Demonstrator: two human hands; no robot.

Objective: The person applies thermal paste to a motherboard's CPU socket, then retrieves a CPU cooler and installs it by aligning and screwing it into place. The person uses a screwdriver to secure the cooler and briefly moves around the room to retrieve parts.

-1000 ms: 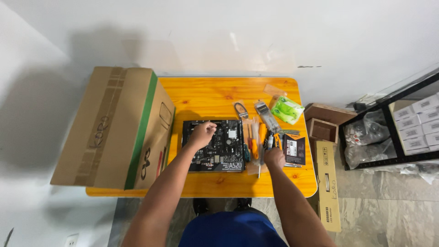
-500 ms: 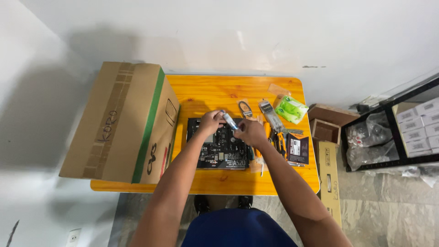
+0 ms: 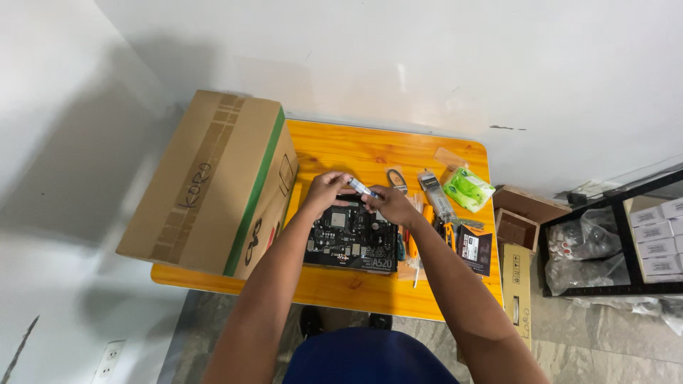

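A small tube (image 3: 362, 188) with a blue band is pinched from both ends: the left hand (image 3: 326, 190) has its grip pressed on the left end, and the right hand (image 3: 391, 206) has its grip pressed on the right end. The tube is held in the middle of the frame, just above the top edge of a dark circuit board (image 3: 351, 238) that lies flat on the orange desk (image 3: 363, 153).

A big cardboard box (image 3: 213, 181) is set on the left part of the desk and hangs over its left edge, so little room is left there. Bare wood is seen at the top of the desk, near the white wall. To the right of the board, tools with orange handles (image 3: 437, 224), a green packet (image 3: 467, 189) and a small black booklet (image 3: 474, 250) are crowded close to the right edge.

Part of the board is covered by the hands. The tools are too small to be told apart. A black rack (image 3: 619, 242) is cut off at the right side of the frame.
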